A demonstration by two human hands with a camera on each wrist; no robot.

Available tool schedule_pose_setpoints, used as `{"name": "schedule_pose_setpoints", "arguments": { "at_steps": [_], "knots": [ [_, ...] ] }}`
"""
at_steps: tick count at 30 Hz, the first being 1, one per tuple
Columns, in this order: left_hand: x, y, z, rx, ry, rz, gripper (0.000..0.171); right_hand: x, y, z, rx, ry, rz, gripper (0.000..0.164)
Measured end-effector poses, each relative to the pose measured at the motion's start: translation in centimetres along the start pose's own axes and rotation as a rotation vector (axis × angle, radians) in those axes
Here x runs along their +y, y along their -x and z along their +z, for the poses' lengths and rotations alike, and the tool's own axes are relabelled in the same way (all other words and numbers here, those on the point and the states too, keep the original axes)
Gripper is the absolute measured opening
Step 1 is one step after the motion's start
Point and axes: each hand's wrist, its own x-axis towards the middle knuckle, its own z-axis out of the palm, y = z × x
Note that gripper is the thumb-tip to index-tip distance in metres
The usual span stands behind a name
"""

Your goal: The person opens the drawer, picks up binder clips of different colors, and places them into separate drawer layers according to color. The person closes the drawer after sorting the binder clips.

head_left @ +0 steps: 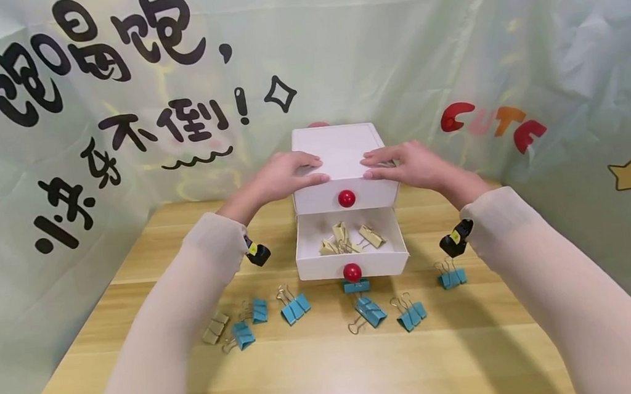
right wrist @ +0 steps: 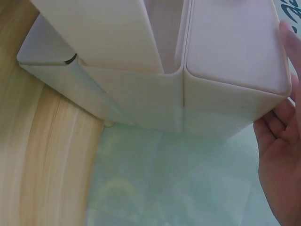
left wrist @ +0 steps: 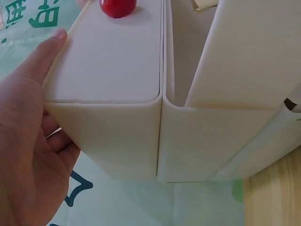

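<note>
A small white drawer cabinet (head_left: 340, 152) with red round knobs (head_left: 346, 198) stands on the table. Its upper drawer is closed, and a lower drawer (head_left: 307, 266) is pulled out with several cream binder clips (head_left: 372, 236) inside. My left hand (head_left: 286, 174) rests on the left side of the cabinet top, thumb near the front edge. At the right side, my right hand (head_left: 402, 164) lies on the top in the same way, thumb along the front edge. Both wrist views show the fingers at the top edge of the upper section.
Several blue binder clips (head_left: 294, 307) are scattered over the wooden table (head_left: 329, 375) in front of the cabinet. One cream clip (head_left: 215, 328) lies at the left. Another white section (right wrist: 47, 44) sits below the pulled-out drawer. A printed cloth (head_left: 403, 41) hangs behind the table.
</note>
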Motion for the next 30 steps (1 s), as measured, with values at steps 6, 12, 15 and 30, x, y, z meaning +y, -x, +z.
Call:
{"name": "schedule_pose_setpoints", "arguments": {
  "at_steps": [6, 12, 15, 30],
  "knots": [
    [-0.2, 1.6, -0.4, 0.009, 0.02, 0.027, 0.05, -0.3, -0.2, 0.1, -0.009, -0.022, 0.038, 0.057],
    [-0.8, 3.6, -0.9, 0.042, 0.003, 0.043, 0.047, -0.2, -0.1, 0.2, -0.008, -0.042, 0.049, 0.058],
    [-0.9, 4.7, -1.2, 0.04, -0.017, 0.057, 0.051, -0.2, 0.0, 0.1, -0.005, -0.048, 0.055, 0.058],
    [-2.6, 11.2, -1.4, -0.03, -0.061, 0.054, 0.065, -0.4, 0.2, 0.4, 0.008, -0.067, 0.057, 0.059]
  ]
}}
